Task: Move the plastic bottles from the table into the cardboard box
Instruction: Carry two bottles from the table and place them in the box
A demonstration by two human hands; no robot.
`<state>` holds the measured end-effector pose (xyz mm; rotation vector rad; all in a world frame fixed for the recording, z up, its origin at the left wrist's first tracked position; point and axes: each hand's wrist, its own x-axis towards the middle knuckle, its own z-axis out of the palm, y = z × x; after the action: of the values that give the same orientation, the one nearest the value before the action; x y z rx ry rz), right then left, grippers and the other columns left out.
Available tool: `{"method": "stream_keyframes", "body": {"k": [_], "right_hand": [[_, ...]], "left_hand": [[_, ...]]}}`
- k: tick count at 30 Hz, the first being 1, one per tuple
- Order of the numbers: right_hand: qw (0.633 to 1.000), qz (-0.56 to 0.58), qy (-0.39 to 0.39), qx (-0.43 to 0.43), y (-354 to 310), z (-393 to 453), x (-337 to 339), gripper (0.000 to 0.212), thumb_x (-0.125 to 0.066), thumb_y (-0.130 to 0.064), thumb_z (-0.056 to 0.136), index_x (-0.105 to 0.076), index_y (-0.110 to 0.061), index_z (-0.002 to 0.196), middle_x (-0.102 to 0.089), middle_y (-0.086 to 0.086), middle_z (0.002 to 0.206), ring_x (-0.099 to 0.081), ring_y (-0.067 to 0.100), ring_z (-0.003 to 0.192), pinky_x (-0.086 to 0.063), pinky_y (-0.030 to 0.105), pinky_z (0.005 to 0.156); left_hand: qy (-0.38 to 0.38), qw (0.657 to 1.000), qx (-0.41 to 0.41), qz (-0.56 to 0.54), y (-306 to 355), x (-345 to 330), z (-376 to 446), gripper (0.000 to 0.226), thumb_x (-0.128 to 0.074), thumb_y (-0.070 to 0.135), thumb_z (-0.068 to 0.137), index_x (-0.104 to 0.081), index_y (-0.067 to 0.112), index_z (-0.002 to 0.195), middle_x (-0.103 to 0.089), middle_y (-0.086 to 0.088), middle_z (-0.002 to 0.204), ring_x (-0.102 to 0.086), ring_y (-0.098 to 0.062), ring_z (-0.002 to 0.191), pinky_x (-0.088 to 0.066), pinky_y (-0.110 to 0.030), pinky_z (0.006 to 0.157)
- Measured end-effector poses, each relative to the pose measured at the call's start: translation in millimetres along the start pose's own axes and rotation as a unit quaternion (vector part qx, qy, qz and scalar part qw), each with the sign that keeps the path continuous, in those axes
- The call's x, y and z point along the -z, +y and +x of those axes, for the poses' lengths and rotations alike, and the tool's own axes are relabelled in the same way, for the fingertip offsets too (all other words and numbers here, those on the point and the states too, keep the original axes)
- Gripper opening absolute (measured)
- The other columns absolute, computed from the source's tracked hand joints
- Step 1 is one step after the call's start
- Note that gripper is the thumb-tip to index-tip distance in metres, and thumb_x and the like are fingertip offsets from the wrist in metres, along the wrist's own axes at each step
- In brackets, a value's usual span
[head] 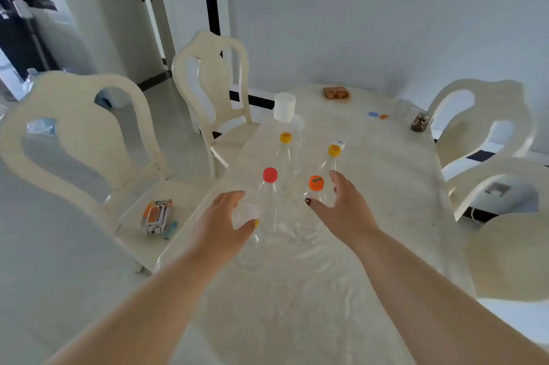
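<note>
left hand (pixel 228 216): grip spread, reaching | right hand (pixel 341 204): grip spread, seemingly empty

Bottles (pixel 269 207) between the left hand (pixel 225 216) and right hand (pixel 341 204): clear, glossy, ribbed plastic with opaque smooth plastic caps (pixel 270 175). Table (pixel 297 290) beneath the hands: pale, glossy, faintly patterned surface. Chairs (pixel 74 127) left of the left hand: cream, smooth, satin finish.

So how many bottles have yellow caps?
2. One yellow-capped bottle stands back left, near the big white-capped bottle; the other stands back right, beyond the right hand. Others could be hidden.
</note>
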<state>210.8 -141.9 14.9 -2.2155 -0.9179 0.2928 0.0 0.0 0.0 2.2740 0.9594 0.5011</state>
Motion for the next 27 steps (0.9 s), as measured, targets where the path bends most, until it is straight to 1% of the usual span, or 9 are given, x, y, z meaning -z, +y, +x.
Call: {"method": "stream_keyframes", "body": {"k": [2, 5, 10, 15, 19, 21, 22, 24, 27], "right_hand": [[1.0, -0.003, -0.009, -0.021, 1, 8, -6, 0.075, -0.068, -0.048, 0.084, -0.035, -0.024, 0.148, -0.046, -0.003, 0.15, -0.046, 0.02, 0.136, -0.041, 0.035, 0.098], [0.999, 0.012, -0.014, -0.048, 6, 20, -18, 0.055, -0.069, -0.044, 0.085, -0.05, -0.025, 0.133, -0.059, -0.004, 0.132, -0.056, 0.021, 0.121, -0.038, 0.03, 0.083], [0.996, 0.055, 0.035, -0.068, 11, 33, -31, 0.031, -0.07, -0.038, 0.087, -0.065, -0.021, 0.113, -0.065, -0.003, 0.118, -0.059, 0.019, 0.111, -0.04, 0.029, 0.081], [0.99, 0.113, 0.058, -0.066, 18, 34, -42, 0.02, -0.073, -0.035, 0.085, -0.065, -0.023, 0.098, -0.062, -0.012, 0.089, -0.054, 0.013, 0.086, -0.04, 0.022, 0.067], [0.987, 0.139, 0.066, -0.053, 17, 27, -42, 0.014, -0.074, -0.032, 0.086, -0.066, -0.024, 0.094, -0.064, -0.02, 0.086, -0.057, -0.001, 0.083, -0.037, 0.008, 0.068], [0.984, 0.159, 0.07, -0.05, 15, 17, -38, 0.011, -0.074, -0.029, 0.086, -0.066, -0.026, 0.094, -0.065, -0.022, 0.088, -0.059, -0.005, 0.088, -0.037, 0.002, 0.069], [0.981, 0.172, 0.075, -0.05, 14, 10, -35, 0.01, -0.074, -0.028, 0.086, -0.067, -0.027, 0.094, -0.067, -0.021, 0.09, -0.061, -0.002, 0.092, -0.036, 0.001, 0.073], [0.975, 0.197, 0.092, -0.054, 11, -6, -25, 0.01, -0.074, -0.029, 0.087, -0.067, -0.032, 0.094, -0.068, -0.021, 0.096, -0.061, 0.001, 0.101, -0.039, 0.011, 0.084], [0.966, 0.219, 0.126, -0.058, 5, -38, -1, 0.012, -0.074, -0.03, 0.087, -0.068, -0.037, 0.094, -0.072, -0.02, 0.097, -0.063, -0.002, 0.103, -0.041, 0.016, 0.085]], "left_hand": [[-0.009, 1.0, 0.021, -0.02, -6, -6, 4, 0.056, -0.073, 0.034, 0.086, -0.052, 0.027, 0.138, -0.058, 0.011, 0.134, -0.056, -0.008, 0.123, -0.044, -0.026, 0.095], [-0.019, 0.998, 0.052, -0.03, -18, -16, 7, 0.044, -0.074, 0.034, 0.083, -0.058, 0.035, 0.124, -0.064, 0.018, 0.119, -0.06, -0.004, 0.112, -0.045, -0.021, 0.084], [-0.019, 0.993, 0.097, -0.071, -30, -28, 18, 0.039, -0.08, 0.032, 0.075, -0.062, 0.036, 0.109, -0.07, 0.015, 0.108, -0.065, -0.008, 0.108, -0.054, -0.042, 0.094], [-0.044, 0.988, 0.111, -0.1, -41, -39, 22, 0.041, -0.072, 0.056, 0.056, -0.056, 0.051, 0.094, -0.07, 0.019, 0.104, -0.065, -0.012, 0.106, -0.055, -0.047, 0.093], [-0.037, 0.988, 0.088, -0.123, -41, -42, 22, 0.036, -0.07, 0.058, 0.059, -0.053, 0.058, 0.091, -0.07, 0.018, 0.096, -0.067, -0.015, 0.098, -0.056, -0.047, 0.088], [-0.032, 0.988, 0.063, -0.136, -38, -40, 18, 0.037, -0.07, 0.06, 0.062, -0.054, 0.053, 0.095, -0.071, 0.018, 0.094, -0.067, -0.014, 0.096, -0.057, -0.047, 0.087], [-0.03, 0.988, 0.051, -0.142, -35, -38, 15, 0.038, -0.07, 0.061, 0.063, -0.055, 0.05, 0.096, -0.071, 0.018, 0.093, -0.067, -0.012, 0.097, -0.057, -0.047, 0.087], [-0.027, 0.987, 0.017, -0.155, -26, -32, 13, 0.038, -0.07, 0.063, 0.066, -0.057, 0.047, 0.098, -0.07, 0.022, 0.095, -0.066, -0.007, 0.098, -0.056, -0.042, 0.087], [-0.048, 0.981, -0.044, -0.184, -4, -23, 12, 0.036, -0.072, 0.057, 0.069, -0.062, 0.043, 0.1, -0.073, 0.018, 0.099, -0.068, -0.008, 0.1, -0.056, -0.038, 0.09]]}}
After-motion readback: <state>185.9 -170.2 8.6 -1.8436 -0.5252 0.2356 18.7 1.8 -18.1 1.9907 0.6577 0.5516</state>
